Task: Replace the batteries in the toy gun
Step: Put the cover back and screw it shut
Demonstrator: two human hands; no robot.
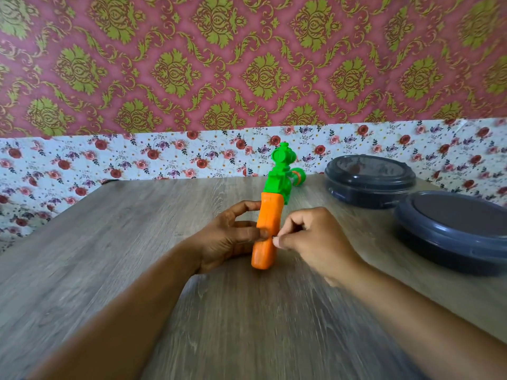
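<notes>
Toy gun [270,223]: orange grip with a green upper body, held between the two hands above the table, grip end pointing back toward the person, green end pointing away.
Left hand [231,237]: on the left side of the orange grip — thumb and fingers curled around it, thumb tip pressed on its top face.
Right hand [312,237]: just right of the grip, fingers curled, thumb and forefinger pinched together at the grip's right edge; a small dark thing shows at the fingertips, too small to name.
Table [247,325]: grey wood-grain surface under both forearms.
Near container [452,234]: dark round lidded tub, to the right of the right hand.
Far container [369,179]: a second dark round tub with a clear lid, beyond the right hand — just beside the first.
Backdrop: floral sheet low, red-and-gold patterned sheet above, beyond the hands.
</notes>
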